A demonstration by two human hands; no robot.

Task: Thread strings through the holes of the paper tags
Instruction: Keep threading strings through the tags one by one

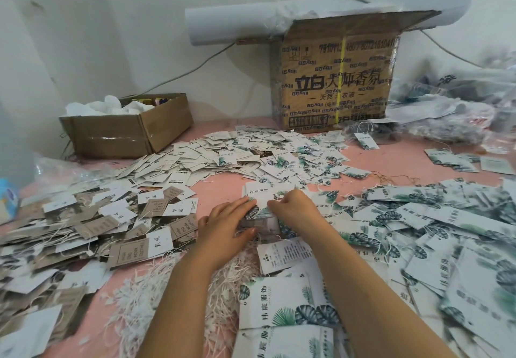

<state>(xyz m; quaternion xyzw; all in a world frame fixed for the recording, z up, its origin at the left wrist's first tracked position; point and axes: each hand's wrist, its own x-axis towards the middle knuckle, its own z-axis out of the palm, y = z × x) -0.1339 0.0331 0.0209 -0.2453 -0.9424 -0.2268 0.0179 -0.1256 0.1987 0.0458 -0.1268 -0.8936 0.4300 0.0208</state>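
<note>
On the pink table (223, 187), white paper tags with green leaf prints lie in a small stack (265, 198) at the centre. My left hand (226, 223) rests on the stack's left side with its fingers stretched over the tags. My right hand (293, 207) has curled fingers that pinch the top tags of the stack. A heap of loose white strings (156, 288) lies in front of my left forearm. Larger leaf-print tags (284, 307) lie between my forearms.
Piles of tags cover the table: brown and white ones (97, 226) at left, small white ones (223, 156) behind, leaf-print ones (432, 218) at right. A small open carton (125, 131) stands at back left, a tall printed carton (335, 78) at back centre, plastic bags (446, 106) at right.
</note>
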